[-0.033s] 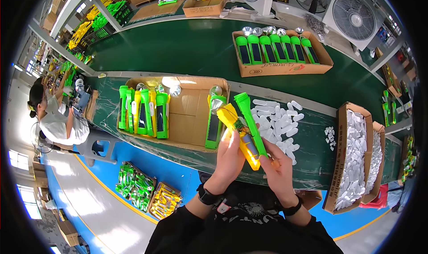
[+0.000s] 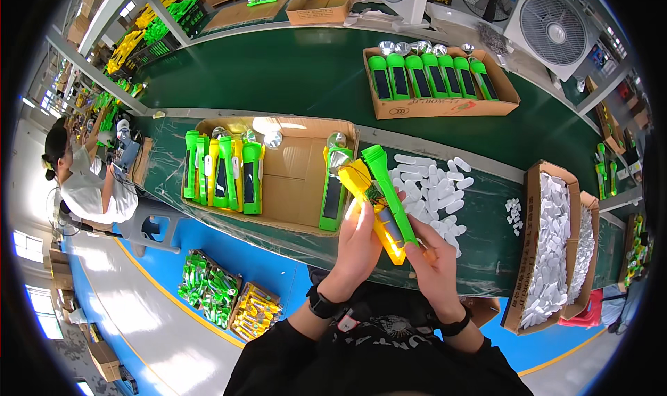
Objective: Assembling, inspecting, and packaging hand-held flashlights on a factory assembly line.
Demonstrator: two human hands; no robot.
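Above the bench's near edge, my left hand (image 2: 356,249) is closed around a yellow flashlight half-shell (image 2: 356,178). Thin wires and a grey cylinder, like a battery, show inside it. My right hand (image 2: 435,260) grips a green flashlight half-shell (image 2: 381,170), tilted alongside the yellow one with a gap between them. Just left of my hands, a green flashlight with a dark panel (image 2: 332,200) leans in an open cardboard box (image 2: 288,170). Several green and yellow flashlights (image 2: 224,174) stand at that box's left end. White oval plastic pieces (image 2: 434,191) lie loose right of my hands.
Small white parts (image 2: 513,215) lie farther right, before a carton of white pieces (image 2: 554,257). Another carton with green flashlights (image 2: 441,83) stands on the far green surface. A co-worker (image 2: 94,180) sits at left beside a grey stool (image 2: 156,229). Filled bins (image 2: 208,285) stand on the floor.
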